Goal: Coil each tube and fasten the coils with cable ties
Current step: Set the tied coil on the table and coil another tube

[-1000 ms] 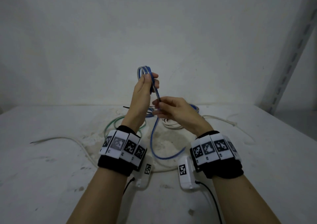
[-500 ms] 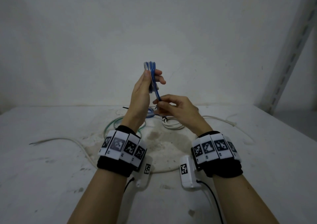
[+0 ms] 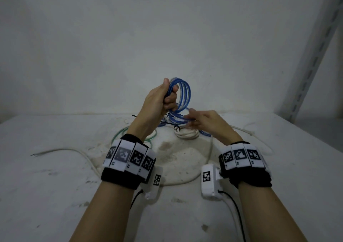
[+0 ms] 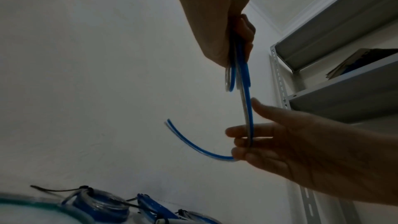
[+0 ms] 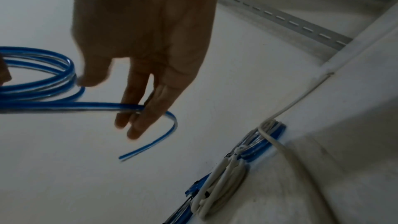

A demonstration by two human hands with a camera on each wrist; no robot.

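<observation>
Blue tube coil (image 3: 182, 95) upright in clenched left hand (image 3: 159, 100), its loose tail between right hand (image 3: 206, 122) fingers (image 5: 137, 101).

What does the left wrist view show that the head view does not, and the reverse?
Only the left wrist view shows the blue tube's free end and shelves with something on them. Only the head view shows the green tube and the wrist bands. Both show the left hand gripping the blue coil and the right hand on its tail.
</observation>
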